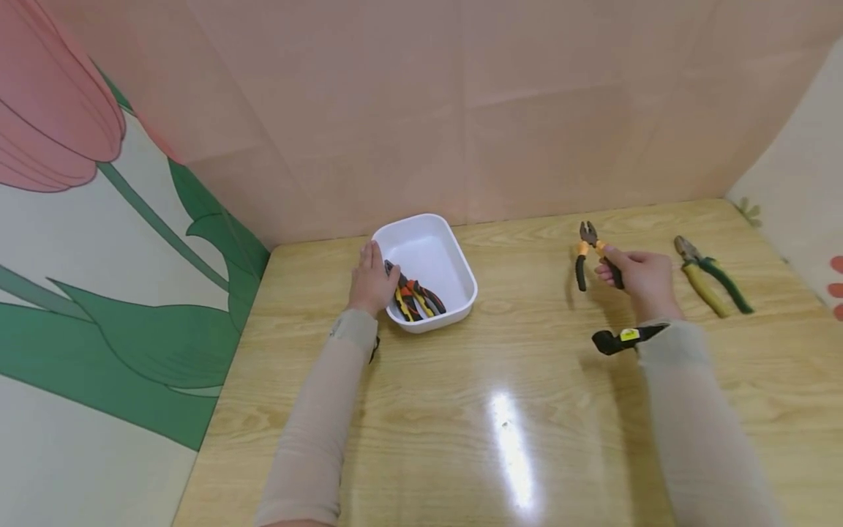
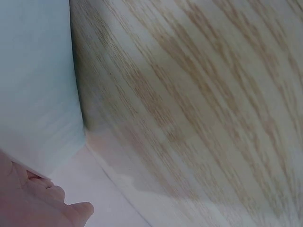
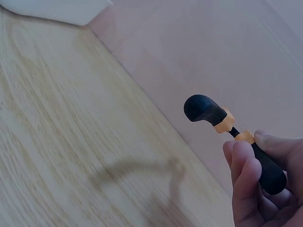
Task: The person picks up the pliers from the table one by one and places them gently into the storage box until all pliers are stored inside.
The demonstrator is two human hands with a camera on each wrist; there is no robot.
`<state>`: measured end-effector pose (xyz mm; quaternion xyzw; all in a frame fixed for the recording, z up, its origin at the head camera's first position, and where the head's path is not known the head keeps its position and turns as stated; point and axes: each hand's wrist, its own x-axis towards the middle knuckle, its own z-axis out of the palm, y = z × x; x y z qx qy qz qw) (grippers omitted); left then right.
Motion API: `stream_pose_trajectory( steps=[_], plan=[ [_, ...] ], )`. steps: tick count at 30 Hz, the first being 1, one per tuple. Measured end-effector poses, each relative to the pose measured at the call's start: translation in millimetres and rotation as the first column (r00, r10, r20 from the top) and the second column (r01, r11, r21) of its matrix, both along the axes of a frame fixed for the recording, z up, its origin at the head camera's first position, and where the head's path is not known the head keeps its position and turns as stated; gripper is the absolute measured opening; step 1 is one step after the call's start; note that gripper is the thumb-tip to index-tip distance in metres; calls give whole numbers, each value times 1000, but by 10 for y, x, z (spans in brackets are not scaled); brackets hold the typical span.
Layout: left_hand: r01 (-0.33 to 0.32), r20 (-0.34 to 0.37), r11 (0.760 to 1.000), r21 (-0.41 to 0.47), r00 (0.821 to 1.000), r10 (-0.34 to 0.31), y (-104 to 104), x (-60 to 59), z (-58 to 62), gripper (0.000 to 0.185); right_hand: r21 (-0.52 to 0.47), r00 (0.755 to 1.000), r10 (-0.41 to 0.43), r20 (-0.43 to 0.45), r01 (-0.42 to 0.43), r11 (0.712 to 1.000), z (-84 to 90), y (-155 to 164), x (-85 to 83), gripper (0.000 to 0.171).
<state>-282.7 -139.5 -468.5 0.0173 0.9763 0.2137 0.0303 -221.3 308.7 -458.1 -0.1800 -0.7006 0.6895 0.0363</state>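
My right hand point(image 1: 637, 277) grips one handle of a pair of black-and-orange pliers point(image 1: 588, 255), lifted above the wooden table point(image 1: 514, 410) with the other handle hanging free. In the right wrist view my fingers point(image 3: 244, 182) curl round the black handle point(image 3: 265, 165) of the pliers point(image 3: 208, 111). My left hand point(image 1: 371, 282) rests flat against the left rim of a white tray point(image 1: 454, 256). The tray holds several pliers point(image 1: 415, 298) with black, orange and yellow handles. In the left wrist view the tray wall point(image 2: 35, 94) and my fingers point(image 2: 52, 208) show.
Another pair of pliers point(image 1: 710, 282) with yellow and green handles lies on the table right of my right hand. A pink wall runs along the back, and a flower-print panel point(image 1: 99, 278) stands at the left. Bare tabletop lies between my arms.
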Motion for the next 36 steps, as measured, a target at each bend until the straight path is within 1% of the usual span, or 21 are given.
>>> stream_pose_trajectory(
  steps=[6,13,15,20,22,31,36],
  plan=[
    [-3,3,1000,3,1000,3,-9,9,5,79,-26,1000,11,-17,-11,1000,27,-102,-31,22],
    [-4,4,1000,5,1000,4,-10,6,3,79,46,999,35,-4,-35,998,71,-218,-52,36],
    [-5,8,1000,6,1000,5,-10,4,3,79,43,999,39,-8,-38,998,80,-247,-59,37],
    [-4,9,1000,3,1000,4,-8,3,4,79,20,999,53,-13,-53,998,100,-298,-73,23],
    [-2,7,1000,-3,1000,2,-7,5,2,78,13,998,58,-16,-58,998,110,-318,-77,21],
    [-9,18,1000,5,1000,9,6,6,-4,78,8,997,66,-36,-66,998,135,-439,-107,22],
    [-11,17,1000,12,1000,11,-3,-2,-11,79,17,997,73,-31,-73,997,144,-510,-117,31]
  ],
)
